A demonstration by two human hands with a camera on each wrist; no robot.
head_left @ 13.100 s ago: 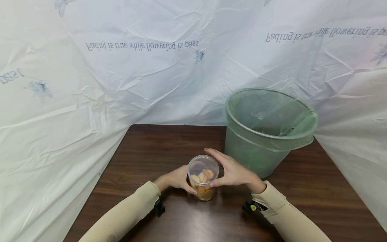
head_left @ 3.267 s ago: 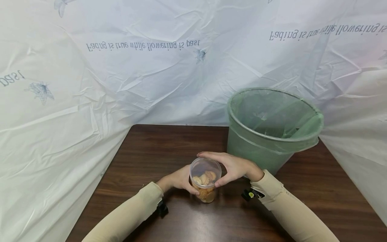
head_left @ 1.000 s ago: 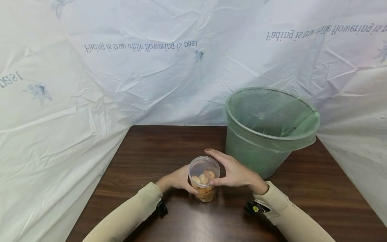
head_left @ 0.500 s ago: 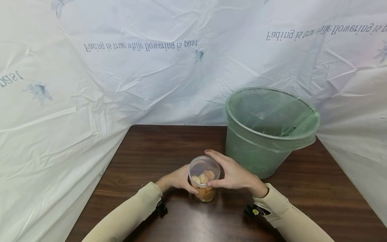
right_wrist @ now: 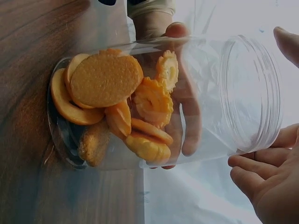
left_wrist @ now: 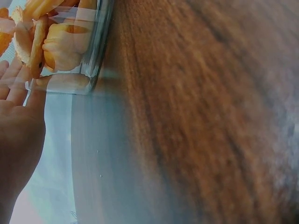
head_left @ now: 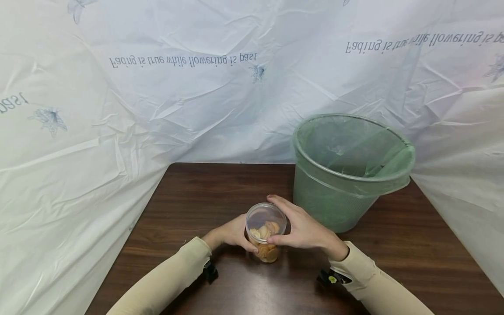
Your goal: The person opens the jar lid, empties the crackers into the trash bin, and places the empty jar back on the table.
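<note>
A clear plastic jar (head_left: pixel 265 229) with several round orange cookies (right_wrist: pixel 106 80) stands upright on the dark wooden table (head_left: pixel 197 197), near its front middle. My left hand (head_left: pixel 233 233) grips the jar's body from the left; its fingers (right_wrist: pixel 187 116) show through the plastic in the right wrist view. My right hand (head_left: pixel 303 225) curls over the jar's top rim (right_wrist: pixel 254 93) from the right, thumb at the front and fingers at the back. In the left wrist view the jar's base (left_wrist: pixel 65 51) rests on the wood beside my palm (left_wrist: pixel 18 135).
A green mesh bin (head_left: pixel 350 168) lined with a green bag stands on the table's back right, close behind my right hand. White printed plastic sheeting (head_left: pixel 157 87) hangs all round the table's edges.
My right hand has turned slightly round the jar's top, its thumb sliding a little to the left. The jar and my left hand have stayed in place.
</note>
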